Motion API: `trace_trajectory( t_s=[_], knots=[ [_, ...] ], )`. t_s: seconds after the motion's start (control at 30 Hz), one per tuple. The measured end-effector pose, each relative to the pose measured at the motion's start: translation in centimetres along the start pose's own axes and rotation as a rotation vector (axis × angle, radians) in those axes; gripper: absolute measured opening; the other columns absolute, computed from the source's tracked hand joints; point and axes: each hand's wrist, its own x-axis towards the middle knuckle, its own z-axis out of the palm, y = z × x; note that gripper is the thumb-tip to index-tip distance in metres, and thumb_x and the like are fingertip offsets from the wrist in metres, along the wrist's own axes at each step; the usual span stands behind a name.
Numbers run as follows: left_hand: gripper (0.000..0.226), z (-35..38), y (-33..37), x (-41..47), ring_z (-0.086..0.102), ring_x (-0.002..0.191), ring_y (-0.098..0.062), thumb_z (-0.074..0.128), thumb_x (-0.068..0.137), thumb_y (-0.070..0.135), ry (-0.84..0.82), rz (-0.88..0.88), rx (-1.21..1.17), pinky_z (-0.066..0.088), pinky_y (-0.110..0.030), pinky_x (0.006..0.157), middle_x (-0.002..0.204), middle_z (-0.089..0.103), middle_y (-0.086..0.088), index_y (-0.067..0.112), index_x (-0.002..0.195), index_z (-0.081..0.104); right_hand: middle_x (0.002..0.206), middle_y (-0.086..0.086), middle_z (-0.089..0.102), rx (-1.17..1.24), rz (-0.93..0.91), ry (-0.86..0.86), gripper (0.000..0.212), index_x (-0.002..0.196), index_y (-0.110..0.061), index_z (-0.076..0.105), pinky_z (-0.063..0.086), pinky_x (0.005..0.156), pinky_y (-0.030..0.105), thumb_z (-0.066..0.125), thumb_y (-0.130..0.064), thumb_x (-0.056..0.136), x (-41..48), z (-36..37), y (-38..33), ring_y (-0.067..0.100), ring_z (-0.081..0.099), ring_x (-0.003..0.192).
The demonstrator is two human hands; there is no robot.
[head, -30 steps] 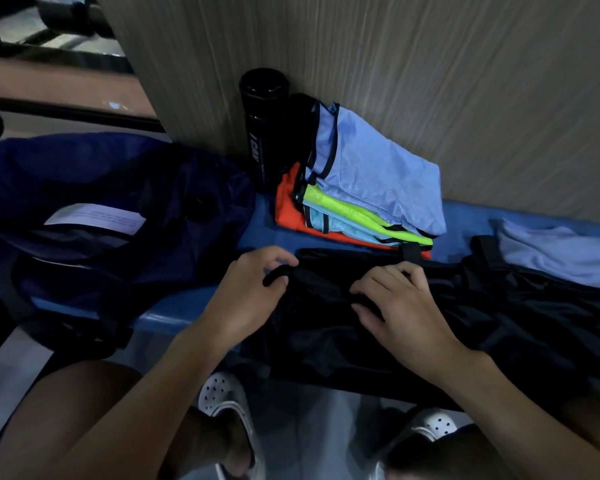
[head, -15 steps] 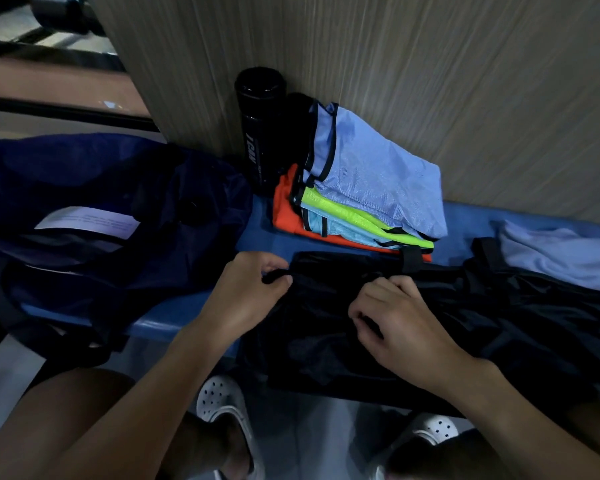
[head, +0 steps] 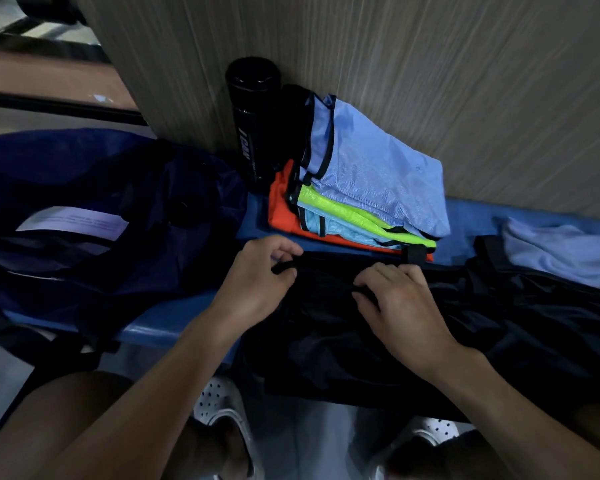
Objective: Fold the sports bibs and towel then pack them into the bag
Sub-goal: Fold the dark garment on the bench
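Wall: a wood-grain panel [head: 430,81] stands across 12 o'clock, right behind the bench.
Bench: blue seat [head: 160,327], carrying everything here.
Bag: navy sports bag [head: 101,188] at 9 o'clock, slumped, with a white paper slip [head: 73,223] on it.
Black bib: dark bib [head: 343,341] spread in front of me, draping over the bench's near edge.
Folded bibs: stack [head: 371,181] at 1 o'clock, pale blue over yellow-green and orange, touching the wall.
Towel: pale blue [head: 561,251] at 3 o'clock, lying partly on the black bib.
Bottle: black [head: 253,119], upright at 12 o'clock, just beside the stack.
Left hand: my left hand [head: 257,285] pinches the black bib's trim between thumb and curled fingers.
Right hand: my right hand [head: 402,306], just beside it, fingers curled round a fold of the same bib.
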Motion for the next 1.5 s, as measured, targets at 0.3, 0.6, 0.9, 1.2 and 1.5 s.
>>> trace_trajectory(
  t_s=[0.3,0.6,0.9,1.2,1.5],
  knots=[
    [0.007,1.7,-0.4,1.2,0.060,0.089,-0.006,0.077,0.085,0.018,0.103,0.025,0.189,0.039,-0.007,0.078,0.098,0.063,0.007,0.018,0.091,0.073,0.081,-0.004,0.062,-0.132,0.022,0.081,0.021,0.089,-0.019,0.064,0.033,0.077,0.035,0.080,-0.024,0.076,0.4,-0.6,1.1,0.022,0.061,0.078],
    [0.016,2.3,0.1,1.4,0.063,0.096,-0.003,0.075,0.087,0.021,0.074,0.071,0.118,0.038,0.001,0.083,0.100,0.069,0.012,0.014,0.101,0.077,0.081,-0.002,0.057,-0.235,0.067,0.086,0.024,0.082,-0.019,0.058,0.034,0.073,0.035,0.079,-0.029,0.074,0.2,-0.1,1.6,0.024,0.057,0.079],
    [0.009,1.1,0.8,0.2,0.066,0.091,-0.001,0.076,0.085,0.021,0.120,0.058,-0.036,0.052,-0.025,0.090,0.086,0.072,0.017,0.030,0.087,0.075,0.098,-0.003,0.064,0.067,-0.169,0.112,0.032,0.107,-0.016,0.066,0.041,0.082,0.035,0.062,-0.041,0.088,-0.2,-1.0,-1.0,0.019,0.058,0.092],
    [0.013,0.4,1.1,-1.3,0.063,0.098,0.009,0.066,0.094,0.022,0.009,0.083,-0.073,0.045,-0.015,0.094,0.092,0.070,0.025,0.033,0.095,0.073,0.089,-0.007,0.067,0.133,-0.154,0.102,0.013,0.100,-0.017,0.069,0.039,0.083,0.030,0.063,-0.019,0.088,-0.6,-0.1,-1.0,0.012,0.057,0.084],
    [0.013,0.7,2.2,-2.1,0.068,0.093,0.003,0.078,0.084,0.021,-0.102,0.159,-0.204,0.050,-0.016,0.090,0.092,0.075,0.017,0.031,0.091,0.074,0.095,-0.007,0.069,0.473,0.060,0.097,0.014,0.110,-0.022,0.061,0.054,0.078,0.037,0.056,-0.022,0.097,0.2,-0.7,-1.0,0.011,0.066,0.088]
  ],
)
